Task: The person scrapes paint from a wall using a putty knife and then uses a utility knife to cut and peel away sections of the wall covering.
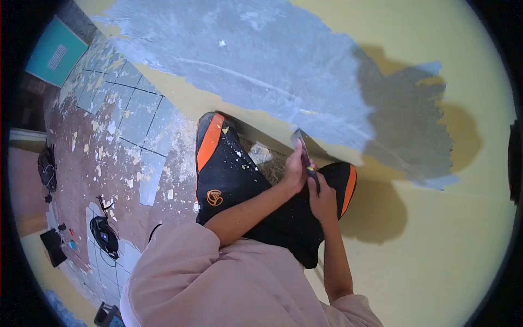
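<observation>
A scraper (304, 151) with a metal blade and a dark handle with a yellow mark is held before my knees, close to the wall. My right hand (323, 199) is closed around its handle. Higher up, my left hand (295, 173) grips the blade part, its fingers partly hidden. The blade tip points at the lower edge of a bare grey patch (261, 60) on the yellow wall (436, 229). Paint flakes dot my black trousers (239, 185), which have orange stripes.
Peeled paint chips litter the tiled and reddish floor (122, 158) on the left. A black bag-like object (103, 235) with cords lies there, and another dark cord-wrapped item (47, 169) lies farther off. A teal box (57, 52) stands at the upper left.
</observation>
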Tool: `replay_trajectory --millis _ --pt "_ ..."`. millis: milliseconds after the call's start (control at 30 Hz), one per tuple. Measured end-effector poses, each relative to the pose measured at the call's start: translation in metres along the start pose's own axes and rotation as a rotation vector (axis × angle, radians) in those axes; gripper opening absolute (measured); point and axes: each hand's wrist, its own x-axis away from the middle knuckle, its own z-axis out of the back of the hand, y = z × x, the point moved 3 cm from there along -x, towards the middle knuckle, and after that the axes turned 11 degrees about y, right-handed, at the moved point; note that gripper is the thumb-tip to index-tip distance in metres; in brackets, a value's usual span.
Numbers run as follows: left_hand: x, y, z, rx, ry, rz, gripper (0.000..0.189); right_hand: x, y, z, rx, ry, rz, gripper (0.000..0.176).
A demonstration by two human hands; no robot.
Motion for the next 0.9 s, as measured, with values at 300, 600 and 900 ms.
replay_trajectory --millis 300,600,900 --pt "0.013 0.033 -0.025 0.196 -0.222 0.136 0.047 -0.018 -0.074 0.036 -0.144 -0.011 0.132 0.036" --pt "-0.001 0.064 -0.015 0.259 -0.121 0.24 0.044 -0.029 -0.096 0.011 0.251 -0.036 0.175 0.037" --pt "-0.006 0.064 -0.004 0.346 -0.215 0.273 0.04 -0.024 -0.102 -0.002 0.2 0.003 0.135 0.037"
